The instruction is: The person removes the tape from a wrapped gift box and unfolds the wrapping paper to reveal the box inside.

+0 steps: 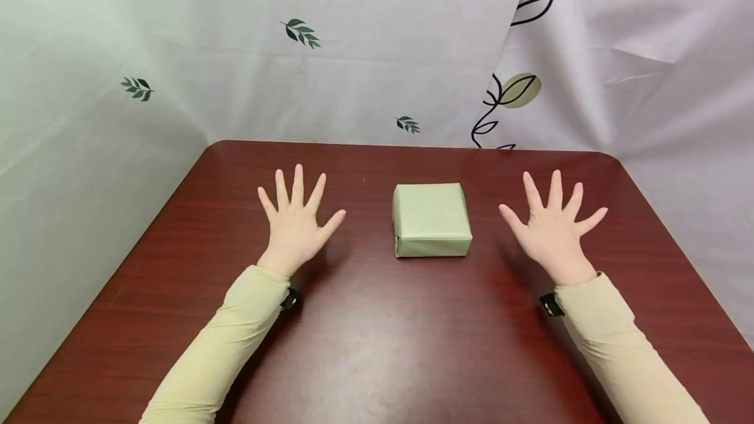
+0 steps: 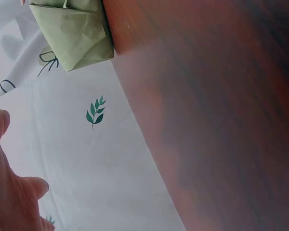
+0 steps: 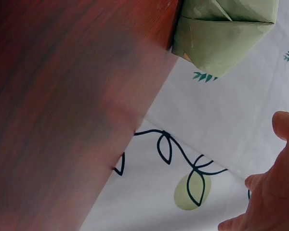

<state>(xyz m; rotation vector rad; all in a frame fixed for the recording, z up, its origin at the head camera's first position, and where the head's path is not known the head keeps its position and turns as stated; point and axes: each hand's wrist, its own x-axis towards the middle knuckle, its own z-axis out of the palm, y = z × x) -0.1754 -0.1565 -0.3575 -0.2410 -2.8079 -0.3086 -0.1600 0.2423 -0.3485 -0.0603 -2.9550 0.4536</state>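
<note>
A box wrapped in pale green paper (image 1: 432, 214) sits on the dark red wooden table between the two hands. Folded paper flaps show on its sides in both wrist views. To its left, my left hand (image 1: 293, 229) is held palm down with fingers spread wide, apart from the box. On the other side my right hand (image 1: 554, 234) is spread the same way, its thumb toward the box. Neither hand holds anything. In the left wrist view part of the left hand (image 2: 12, 187) shows at the left edge; the right wrist view catches the right hand (image 3: 274, 187) at its right edge.
The glossy table (image 1: 377, 345) has rounded far corners. White cloth (image 1: 365, 70) printed with leaves hangs behind it and along both sides. Dark bands with small devices (image 1: 551, 305) sit at the wrists, below pale sleeves (image 1: 206, 352).
</note>
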